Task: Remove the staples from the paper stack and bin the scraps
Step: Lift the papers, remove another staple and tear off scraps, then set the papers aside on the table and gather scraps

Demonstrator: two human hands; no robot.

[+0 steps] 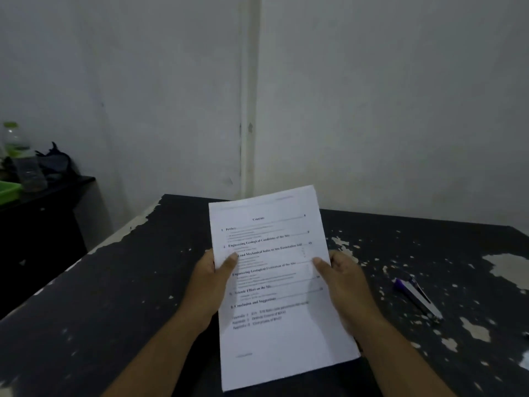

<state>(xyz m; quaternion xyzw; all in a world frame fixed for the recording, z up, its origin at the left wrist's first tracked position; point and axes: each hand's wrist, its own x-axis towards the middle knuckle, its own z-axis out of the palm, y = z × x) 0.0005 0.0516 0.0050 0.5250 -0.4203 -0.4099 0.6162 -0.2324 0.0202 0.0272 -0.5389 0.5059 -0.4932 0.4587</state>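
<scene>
A white paper stack (274, 333) with a printed contents page on top is held up over the dark table, tilted slightly to the right. My left hand (210, 279) grips its left edge, thumb on the front of the page. My right hand (340, 279) grips the right edge the same way. A purple and silver staple remover (416, 296) lies on the table to the right of my right hand, apart from it. No staple can be made out on the page.
The black table (128, 282) has chipped, peeling paint and meets a white wall behind. At the far left a lower dark cabinet (43, 213) carries a clear bottle (20, 156), a dark bag (57, 161) and a green tray (8, 191).
</scene>
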